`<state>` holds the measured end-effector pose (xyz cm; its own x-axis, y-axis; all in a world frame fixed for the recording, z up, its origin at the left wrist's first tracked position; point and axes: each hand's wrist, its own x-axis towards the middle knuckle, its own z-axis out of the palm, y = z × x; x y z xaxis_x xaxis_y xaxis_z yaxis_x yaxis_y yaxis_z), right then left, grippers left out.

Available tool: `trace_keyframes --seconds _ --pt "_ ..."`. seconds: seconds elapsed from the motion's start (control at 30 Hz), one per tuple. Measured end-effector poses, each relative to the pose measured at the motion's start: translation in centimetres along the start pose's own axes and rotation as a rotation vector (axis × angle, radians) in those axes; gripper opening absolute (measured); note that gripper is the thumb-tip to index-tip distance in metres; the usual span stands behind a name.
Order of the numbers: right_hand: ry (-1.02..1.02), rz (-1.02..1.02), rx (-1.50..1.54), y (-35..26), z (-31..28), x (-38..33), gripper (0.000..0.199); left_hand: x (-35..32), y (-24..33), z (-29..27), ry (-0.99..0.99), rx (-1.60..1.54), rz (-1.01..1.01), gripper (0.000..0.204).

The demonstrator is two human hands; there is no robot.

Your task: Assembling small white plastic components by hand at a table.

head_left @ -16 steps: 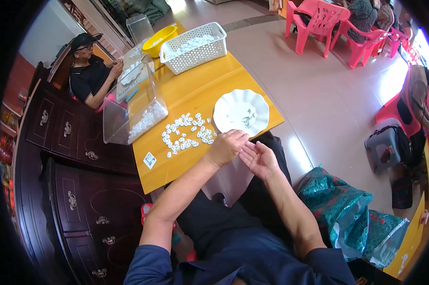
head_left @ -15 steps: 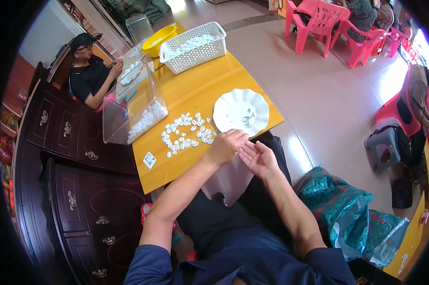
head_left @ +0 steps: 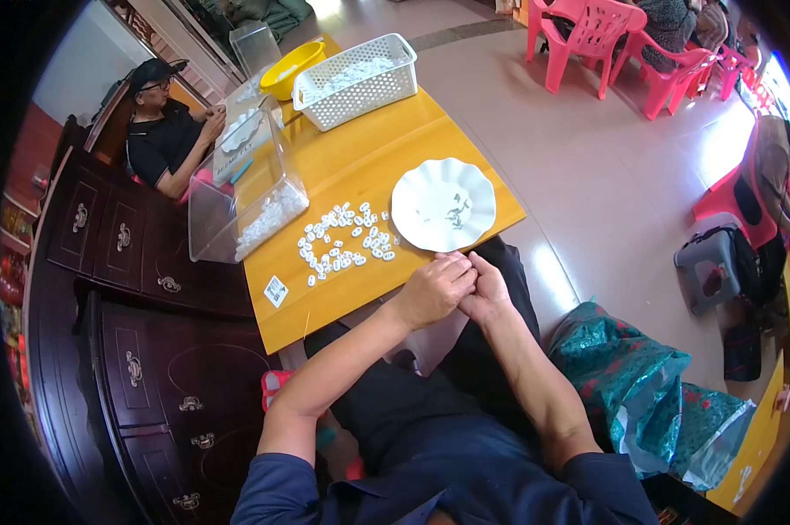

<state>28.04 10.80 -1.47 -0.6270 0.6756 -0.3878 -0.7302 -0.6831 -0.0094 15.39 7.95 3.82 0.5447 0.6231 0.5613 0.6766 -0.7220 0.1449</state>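
Observation:
My left hand (head_left: 435, 290) and my right hand (head_left: 489, 288) meet just off the near table edge, fingers curled together. Both are closed, and whatever lies between the fingertips is hidden or too small to make out. Right beyond them on the table sits a white plate (head_left: 421, 194) with a wavy rim, holding several small dark pieces (head_left: 456, 208). To its left, many small white oval pieces with dark marks (head_left: 331, 259) lie scattered on the yellow wooden table (head_left: 360, 162).
A clear plastic bin (head_left: 209, 220) of small whitish pieces stands at the table's left edge. A white perforated basket (head_left: 356, 105) and a yellow basin (head_left: 292, 70) are farther back. A co-worker (head_left: 163, 131) sits at left. Green bags (head_left: 618, 367) lie on the floor at right.
The open, palm-up right hand has curled its fingers in. My left hand has shifted slightly right and nearer, and the two hands are now pressed together.

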Motion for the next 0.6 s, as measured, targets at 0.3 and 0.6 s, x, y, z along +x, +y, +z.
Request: trace_keyframes --seconds 0.3,0.6 --pt "0.123 0.027 -0.029 -0.1 -1.5 -0.2 0.035 2.0 -5.2 -3.4 -0.077 0.073 -0.416 0.022" --pt "0.121 0.033 -0.067 -0.6 0.1 -0.3 0.039 0.1 -5.9 -1.5 -0.305 0.268 -0.472 0.041"
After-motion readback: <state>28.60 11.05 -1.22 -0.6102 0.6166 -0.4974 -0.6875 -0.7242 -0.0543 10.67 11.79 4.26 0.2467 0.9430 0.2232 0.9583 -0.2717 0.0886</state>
